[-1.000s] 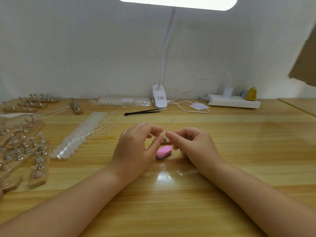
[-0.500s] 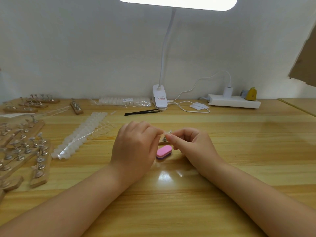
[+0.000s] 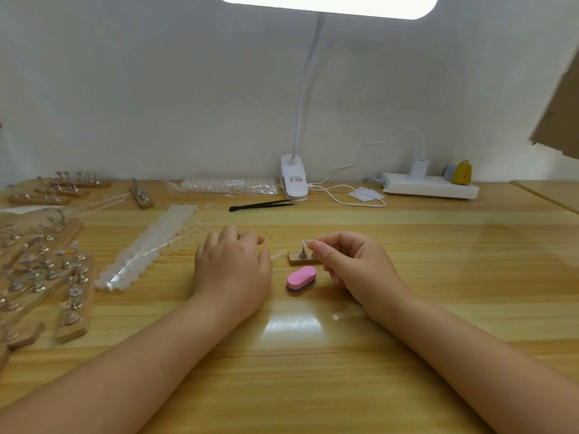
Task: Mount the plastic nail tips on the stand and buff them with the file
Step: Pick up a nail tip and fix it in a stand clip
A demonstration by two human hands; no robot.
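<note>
Clear nail tip (image 3: 305,242) atop wooden stand (image 3: 299,261)

One head-worn view looks forward and down across the desk (image 3: 407,308), close above it, facing the lamp (image 3: 294,180) at its far edge.

White clip lamp (image 3: 294,180), black tweezers (image 3: 261,204), power strip (image 3: 430,185) (charger plugged in)

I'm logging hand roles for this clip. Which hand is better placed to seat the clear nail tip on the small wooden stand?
Probably the right hand: it pinches the nail tip directly above a post of the stand. The left hand rests on the table off to the stand's left.
</note>
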